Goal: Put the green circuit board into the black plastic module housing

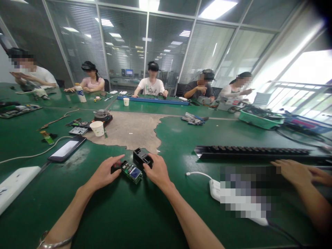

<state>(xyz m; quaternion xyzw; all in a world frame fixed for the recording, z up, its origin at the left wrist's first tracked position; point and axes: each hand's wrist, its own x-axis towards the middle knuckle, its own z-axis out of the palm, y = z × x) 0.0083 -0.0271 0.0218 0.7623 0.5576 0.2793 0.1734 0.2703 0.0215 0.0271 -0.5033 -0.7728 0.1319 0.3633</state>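
A small green circuit board with a dark blue screen (135, 173) lies on the green table in front of me. My left hand (107, 171) is at its left end, thumb and index finger spread, with a dark piece partly hidden between them. Just behind and to the right of the board, a black plastic housing (140, 156) sits at an angle. My right hand (157, 169) has its thumb and fingers around the housing's near right end.
A phone (67, 148) and white power strip (18, 185) lie left; a paper cup (97, 128) stands behind. At right are a black rail (251, 152), another white power strip (233, 200) and another person's hands (298, 173). Several people sit across the table.
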